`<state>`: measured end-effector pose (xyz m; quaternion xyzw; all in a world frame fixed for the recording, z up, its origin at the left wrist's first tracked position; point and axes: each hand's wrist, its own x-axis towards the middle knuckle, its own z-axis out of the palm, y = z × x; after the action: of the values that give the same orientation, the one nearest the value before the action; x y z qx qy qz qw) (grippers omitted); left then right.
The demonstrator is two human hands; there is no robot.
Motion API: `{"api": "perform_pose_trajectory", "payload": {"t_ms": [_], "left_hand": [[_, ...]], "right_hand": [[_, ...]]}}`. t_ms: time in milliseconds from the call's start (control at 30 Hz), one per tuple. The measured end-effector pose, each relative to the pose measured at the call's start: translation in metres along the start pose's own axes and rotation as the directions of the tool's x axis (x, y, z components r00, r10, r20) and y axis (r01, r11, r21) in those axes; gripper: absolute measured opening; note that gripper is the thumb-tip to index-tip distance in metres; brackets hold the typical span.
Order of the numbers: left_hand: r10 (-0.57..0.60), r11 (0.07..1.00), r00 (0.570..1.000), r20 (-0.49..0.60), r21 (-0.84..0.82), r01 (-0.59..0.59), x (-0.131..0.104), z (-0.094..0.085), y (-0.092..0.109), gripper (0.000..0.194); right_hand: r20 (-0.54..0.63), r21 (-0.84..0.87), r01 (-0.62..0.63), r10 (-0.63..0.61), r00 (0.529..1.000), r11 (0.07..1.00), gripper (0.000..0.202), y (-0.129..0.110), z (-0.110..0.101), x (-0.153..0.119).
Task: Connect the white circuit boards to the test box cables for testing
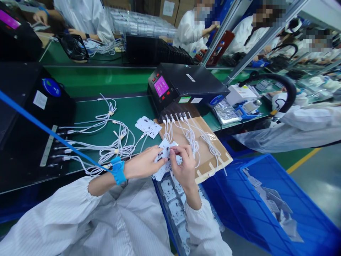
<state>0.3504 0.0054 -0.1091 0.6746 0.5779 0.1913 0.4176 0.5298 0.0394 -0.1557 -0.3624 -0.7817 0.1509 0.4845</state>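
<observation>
My left hand (145, 162), with a blue wrist strap (118, 170) behind it, grips a white circuit board (161, 172) between thumb and fingers. The fingertips of my right hand (183, 164) are pinched at the right edge of that board, on something too small to make out. More white board shows just behind my fingers. Another white board (148, 127), with a white cable at its lower edge, lies on the green table beyond my left hand. White cables (190, 137) run from the black tester (186, 83) over a brown cardboard sheet (205, 161).
Below my hands is a tray of white boards (176, 209). A blue bin (266, 206) with plastic bags stands at the right. Bundled cables (117, 149) and a black box (32, 117) are at the left. People in white coats work across the table and at the right.
</observation>
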Motion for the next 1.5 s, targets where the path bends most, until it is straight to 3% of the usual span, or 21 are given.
{"api": "perform_pose_trajectory", "payload": {"t_ms": [400, 500, 567, 667, 767, 933, 1100, 1200, 1333, 1500], "left_hand": [[0.038, 0.999, 0.997, -0.065, 0.012, -0.038, 0.001, 0.005, 0.007, 0.028], [0.014, 1.0, 0.999, -0.051, -0.017, -0.015, 0.0, 0.003, 0.002, 0.03], [-0.03, 1.0, 0.999, -0.035, -0.007, 0.03, -0.001, 0.001, -0.001, 0.033], [-0.08, 0.997, 0.997, -0.019, -0.014, 0.08, 0.0, 0.0, -0.003, 0.037], [-0.028, 0.993, 1.0, 0.008, -0.119, 0.028, 0.003, 0.002, -0.001, 0.035], [0.072, 0.987, 0.997, -0.035, -0.142, -0.077, 0.009, 0.014, 0.005, 0.034], [0.049, 0.984, 0.997, -0.06, -0.169, -0.059, 0.013, 0.018, 0.011, 0.048], [-0.032, 0.98, 0.998, -0.057, -0.199, 0.02, 0.014, 0.012, 0.014, 0.062], [-0.077, 0.97, 0.992, -0.1, -0.237, 0.052, 0.014, -0.002, 0.011, 0.06], [-0.134, 0.97, 0.978, -0.158, -0.225, 0.097, 0.011, -0.015, 0.0, 0.061]], "right_hand": [[0.027, 0.032, -0.109, 0.108, 0.994, 0.994, 0.015, -0.003, -0.003, -0.009], [0.052, 0.007, -0.137, 0.136, 0.989, 0.991, 0.03, -0.011, -0.014, -0.026], [0.007, -0.004, -0.197, 0.197, 0.98, 0.98, 0.038, -0.016, -0.021, -0.044], [-0.08, -0.018, -0.319, 0.317, 0.945, 0.947, 0.032, -0.021, -0.025, -0.075], [-0.079, -0.07, -0.373, 0.367, 0.927, 0.925, 0.027, -0.022, -0.023, -0.094], [0.013, -0.207, -0.277, 0.285, 0.958, 0.938, 0.009, -0.021, -0.022, -0.094], [-0.061, -0.314, -0.261, 0.254, 0.965, 0.913, 0.01, -0.008, -0.043, -0.088], [-0.107, -0.407, -0.243, 0.218, 0.97, 0.881, 0.011, 0.009, -0.068, -0.086], [-0.045, -0.452, -0.173, 0.171, 0.984, 0.875, 0.015, 0.029, -0.093, -0.094], [0.059, -0.48, -0.086, 0.13, 0.99, 0.873, 0.022, 0.037, -0.088, -0.117]]}}
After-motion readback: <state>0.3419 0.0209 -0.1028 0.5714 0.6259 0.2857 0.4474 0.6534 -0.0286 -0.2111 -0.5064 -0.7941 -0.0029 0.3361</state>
